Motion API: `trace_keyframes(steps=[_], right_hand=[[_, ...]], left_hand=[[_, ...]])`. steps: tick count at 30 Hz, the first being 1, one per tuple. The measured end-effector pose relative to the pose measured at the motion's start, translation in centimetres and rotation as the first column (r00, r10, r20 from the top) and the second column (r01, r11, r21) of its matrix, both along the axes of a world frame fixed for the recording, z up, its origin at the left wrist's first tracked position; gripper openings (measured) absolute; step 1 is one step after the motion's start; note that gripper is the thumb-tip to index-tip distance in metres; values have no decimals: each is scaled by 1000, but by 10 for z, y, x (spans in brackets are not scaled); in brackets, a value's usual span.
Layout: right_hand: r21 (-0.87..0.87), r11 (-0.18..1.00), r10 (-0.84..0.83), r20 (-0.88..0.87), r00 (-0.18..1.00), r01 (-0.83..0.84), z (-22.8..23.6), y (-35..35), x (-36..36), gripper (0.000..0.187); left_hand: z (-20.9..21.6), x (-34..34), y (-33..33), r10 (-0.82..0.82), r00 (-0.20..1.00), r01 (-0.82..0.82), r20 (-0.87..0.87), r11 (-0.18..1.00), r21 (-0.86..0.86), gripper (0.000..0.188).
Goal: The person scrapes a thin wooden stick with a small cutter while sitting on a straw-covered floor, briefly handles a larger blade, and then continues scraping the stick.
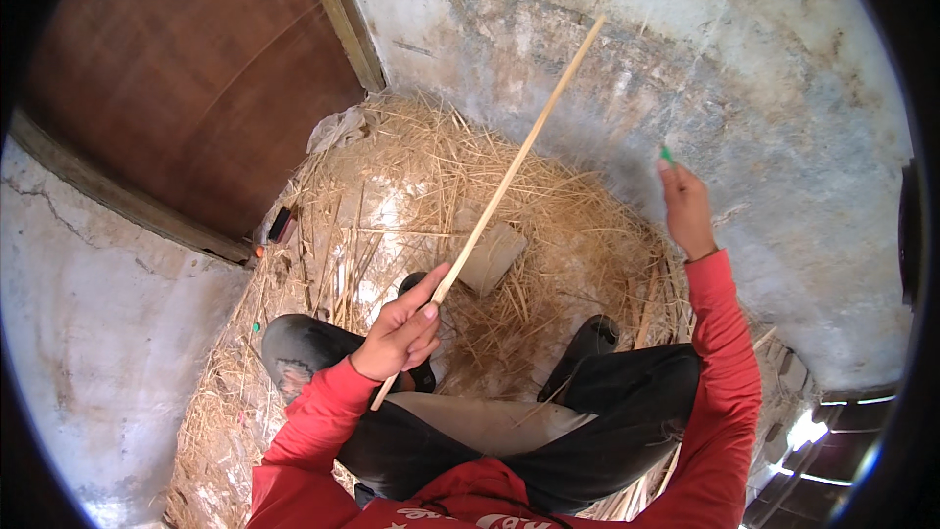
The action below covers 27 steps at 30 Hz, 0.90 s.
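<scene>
A long, thin, pale wooden stick (pixel 524 153) slants up and to the right across the middle of the view. My left hand (pixel 399 333) is closed round it near its lower end, and a short piece sticks out below the fist. Raised off to the right, near the wall, my right hand (pixel 691 216) has its fingers closed on a small green object (pixel 666 153). Only its tip shows above the fingers, so its kind is unclear. The right hand is apart from the stick.
Straw-like shavings and strips (pixel 568 198) cover the floor round my crossed legs. A flat block (pixel 493 258) lies in front of me. A brown door panel (pixel 196 69) and a stained wall (pixel 774 128) stand close by. A small dark object (pixel 282 225) is at the left.
</scene>
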State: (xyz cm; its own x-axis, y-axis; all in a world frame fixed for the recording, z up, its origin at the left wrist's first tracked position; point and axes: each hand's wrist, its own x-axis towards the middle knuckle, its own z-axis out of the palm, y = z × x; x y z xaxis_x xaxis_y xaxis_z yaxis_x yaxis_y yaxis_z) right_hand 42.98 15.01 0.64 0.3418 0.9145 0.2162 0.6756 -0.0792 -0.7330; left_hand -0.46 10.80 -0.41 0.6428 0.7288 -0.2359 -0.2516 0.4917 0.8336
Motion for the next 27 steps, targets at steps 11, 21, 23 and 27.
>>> trace_keyframes(steps=[11,21,23,27], right_hand=[[-100,787,615,55,787,-608,28,-33,-178,42],[-90,978,186,-31,982,-188,-11,27,-72,60],[-111,978,190,114,975,-177,-15,18,-56,61],[-192,980,69,100,993,-49,-17,18,-43,62]], left_hand=[[11,50,12,134,991,-134,10,990,-45,47],[-14,16,-23,-128,991,131,-42,989,71,49],[-15,18,-23,-162,979,171,-120,983,65,49],[-18,14,-21,-195,966,200,-171,980,16,50]])
